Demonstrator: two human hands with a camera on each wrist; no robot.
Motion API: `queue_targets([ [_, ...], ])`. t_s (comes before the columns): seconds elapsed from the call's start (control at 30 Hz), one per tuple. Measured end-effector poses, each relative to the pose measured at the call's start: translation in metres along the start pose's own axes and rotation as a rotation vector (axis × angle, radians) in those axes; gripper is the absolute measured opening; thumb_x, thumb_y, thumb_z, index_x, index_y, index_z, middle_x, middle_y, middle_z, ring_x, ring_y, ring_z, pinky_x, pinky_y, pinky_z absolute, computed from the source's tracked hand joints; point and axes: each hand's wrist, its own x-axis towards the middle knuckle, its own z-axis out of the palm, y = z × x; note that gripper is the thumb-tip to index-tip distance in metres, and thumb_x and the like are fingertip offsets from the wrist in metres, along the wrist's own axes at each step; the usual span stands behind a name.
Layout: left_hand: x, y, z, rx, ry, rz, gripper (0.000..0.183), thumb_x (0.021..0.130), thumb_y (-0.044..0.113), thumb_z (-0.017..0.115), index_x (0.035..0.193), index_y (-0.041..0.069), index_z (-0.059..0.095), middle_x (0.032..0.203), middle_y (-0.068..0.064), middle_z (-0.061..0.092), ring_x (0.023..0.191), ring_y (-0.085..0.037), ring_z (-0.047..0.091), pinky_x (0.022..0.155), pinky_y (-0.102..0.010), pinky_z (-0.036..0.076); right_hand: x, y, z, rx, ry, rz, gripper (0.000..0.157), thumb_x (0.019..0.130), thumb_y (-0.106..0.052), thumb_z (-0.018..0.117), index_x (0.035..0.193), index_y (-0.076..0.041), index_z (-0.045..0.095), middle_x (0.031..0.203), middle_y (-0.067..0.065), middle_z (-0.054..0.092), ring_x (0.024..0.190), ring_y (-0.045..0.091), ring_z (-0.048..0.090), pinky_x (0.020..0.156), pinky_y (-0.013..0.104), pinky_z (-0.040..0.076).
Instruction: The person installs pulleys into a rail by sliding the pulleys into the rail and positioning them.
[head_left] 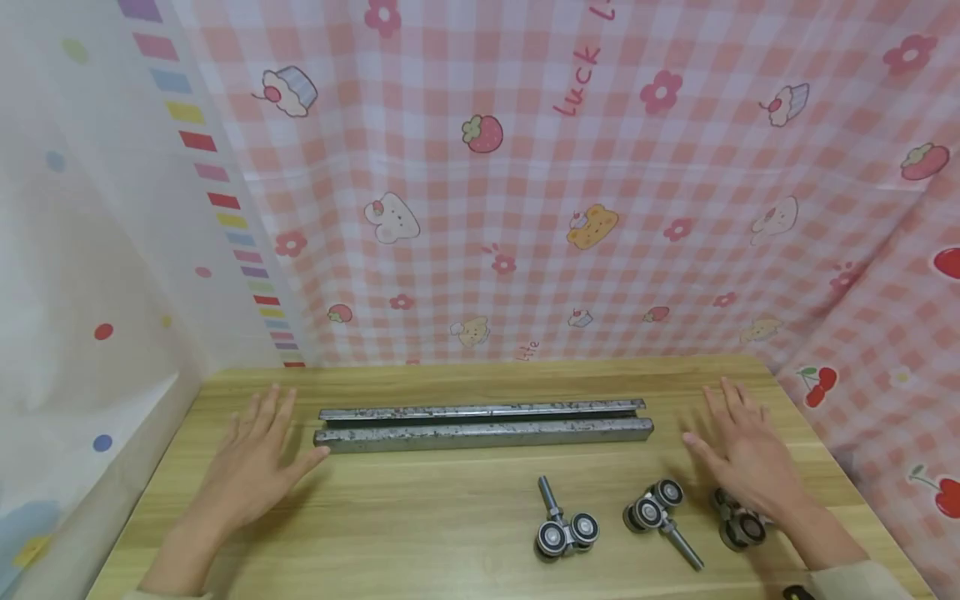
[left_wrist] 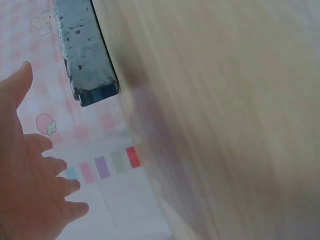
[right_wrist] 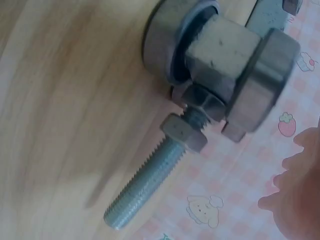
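Note:
A slotted steel rail with worn, spotted paint lies lengthwise across the table. My left hand spreads its fingers just beyond the rail's left end, holding nothing; the left wrist view shows the rail end near the thumb. Past the right end, my right hand is spread likewise with nothing in it. Three roller trolleys with wheels are in front: one with its bolt pointing away, a second with its bolt toward me, and a third partly hidden under the right forearm. A trolley looms large in the right wrist view.
The wood-grain table backs onto a pink checked cloth. White cloth hangs at the left and more checked cloth at the right. A small dark object shows at the bottom edge, cut off.

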Motion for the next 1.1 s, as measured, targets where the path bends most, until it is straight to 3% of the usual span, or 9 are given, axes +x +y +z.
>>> queue_targets([
  [0.23, 0.007, 0.004, 0.0, -0.062, -0.007, 0.009, 0.106, 0.099, 0.063, 0.06, 0.166, -0.001, 0.009, 0.17, -0.03, 0.003, 0.153, -0.057, 0.01, 0.119, -0.075, 0.015, -0.008, 0.004, -0.01, 0.001, 0.004, 0.003, 0.083, 0.108, -0.041, 0.055, 0.167, -0.001, 0.013, 0.17, 0.031, 0.005, 0.157, 0.048, 0.0, 0.123, 0.068, -0.005],
  [0.47, 0.013, 0.005, -0.001, -0.116, -0.023, -0.016, 0.115, 0.092, 0.067, 0.068, 0.166, 0.0, 0.013, 0.17, -0.03, 0.011, 0.151, -0.057, 0.019, 0.117, -0.076, 0.021, -0.023, 0.008, -0.018, 0.045, 0.014, 0.012, 0.082, 0.107, -0.035, 0.059, 0.168, -0.003, 0.013, 0.169, 0.034, 0.012, 0.152, 0.057, 0.016, 0.123, 0.072, 0.003],
  [0.63, 0.018, 0.006, 0.0, -0.193, -0.052, -0.032, 0.115, 0.088, 0.06, 0.078, 0.164, -0.004, 0.02, 0.168, -0.031, 0.017, 0.149, -0.058, 0.024, 0.117, -0.075, 0.022, -0.034, 0.01, -0.024, 0.077, -0.027, 0.059, 0.083, 0.107, -0.035, 0.06, 0.168, -0.004, 0.013, 0.168, 0.034, 0.012, 0.141, 0.066, 0.029, 0.11, 0.081, 0.024],
  [0.7, 0.02, 0.006, 0.001, -0.23, -0.065, -0.042, 0.113, 0.088, 0.054, 0.081, 0.164, -0.005, 0.021, 0.167, -0.032, 0.019, 0.148, -0.059, 0.025, 0.117, -0.075, 0.022, -0.039, 0.011, -0.026, 0.067, -0.048, 0.074, 0.083, 0.106, -0.036, 0.06, 0.168, -0.004, 0.013, 0.168, 0.035, 0.014, 0.131, 0.065, 0.044, 0.097, 0.077, 0.041],
  [0.8, 0.023, 0.007, 0.003, -0.283, -0.082, -0.058, 0.11, 0.087, 0.046, 0.084, 0.163, -0.007, 0.023, 0.165, -0.035, 0.023, 0.148, -0.059, 0.025, 0.117, -0.074, 0.023, -0.047, 0.013, -0.029, 0.045, -0.066, 0.088, 0.084, 0.106, -0.037, 0.062, 0.167, -0.002, 0.016, 0.165, 0.037, 0.021, 0.119, 0.063, 0.054, 0.081, 0.071, 0.051],
  [0.87, 0.025, 0.007, 0.005, -0.314, -0.093, -0.063, 0.109, 0.087, 0.043, 0.085, 0.162, -0.008, 0.025, 0.163, -0.036, 0.026, 0.147, -0.059, 0.027, 0.117, -0.074, 0.024, -0.052, 0.016, -0.03, 0.038, -0.069, 0.097, 0.082, 0.105, -0.037, 0.062, 0.166, 0.0, 0.02, 0.162, 0.038, 0.027, 0.115, 0.063, 0.057, 0.077, 0.069, 0.052],
  [1.1, 0.031, 0.006, 0.006, -0.401, -0.156, -0.084, 0.108, 0.087, 0.037, 0.085, 0.161, -0.01, 0.022, 0.161, -0.038, 0.028, 0.146, -0.061, 0.025, 0.117, -0.074, 0.024, -0.063, 0.025, -0.032, 0.058, -0.107, 0.159, 0.073, 0.108, -0.039, 0.056, 0.159, 0.007, 0.032, 0.154, 0.04, 0.038, 0.128, 0.065, 0.044, 0.096, 0.076, 0.039],
])
